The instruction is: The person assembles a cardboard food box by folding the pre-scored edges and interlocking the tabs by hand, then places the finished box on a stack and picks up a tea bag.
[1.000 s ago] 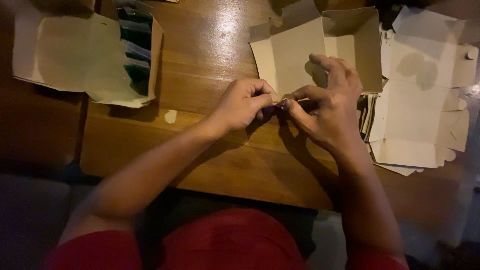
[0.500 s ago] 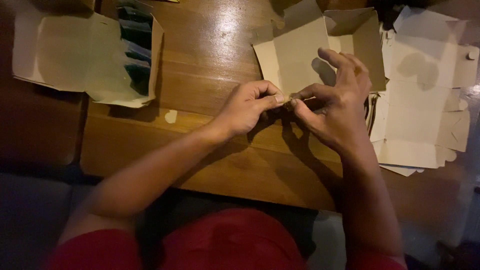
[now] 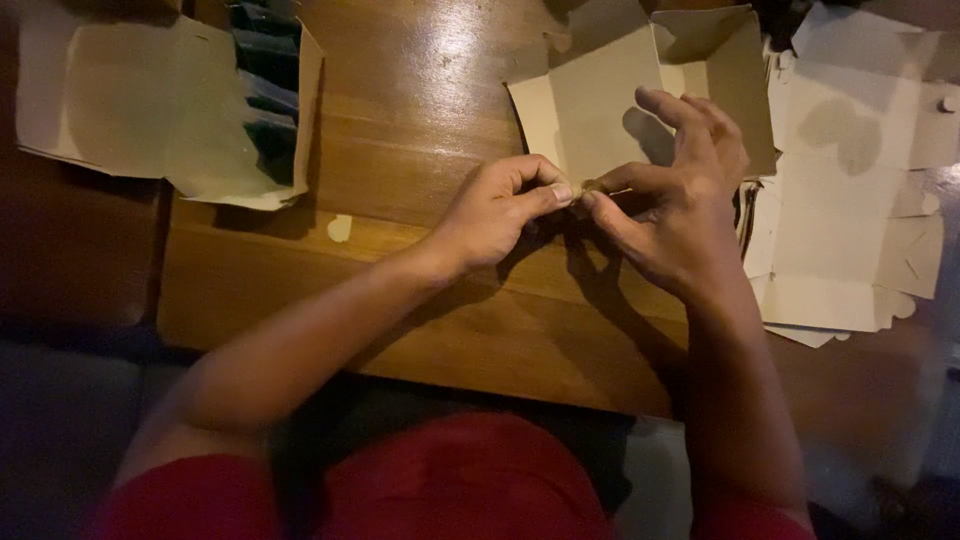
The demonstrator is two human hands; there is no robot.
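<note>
Above the wooden table [image 3: 420, 130], left hand [image 3: 495, 215] and right hand [image 3: 675, 220] meet fingertip to fingertip, pinching a small piece [image 3: 590, 186] too tiny to identify; behind them lies a flattened cardboard box [image 3: 600, 100]; further right, stacked cardboard sheets [image 3: 850, 200].

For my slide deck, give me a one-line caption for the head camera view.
Left hand and right hand pinch the edge of a flat cardboard box blank over a wooden table.

We see a flat tan cardboard box blank [image 3: 600, 110] lying unfolded on the wooden table (its near corner pinched).
</note>
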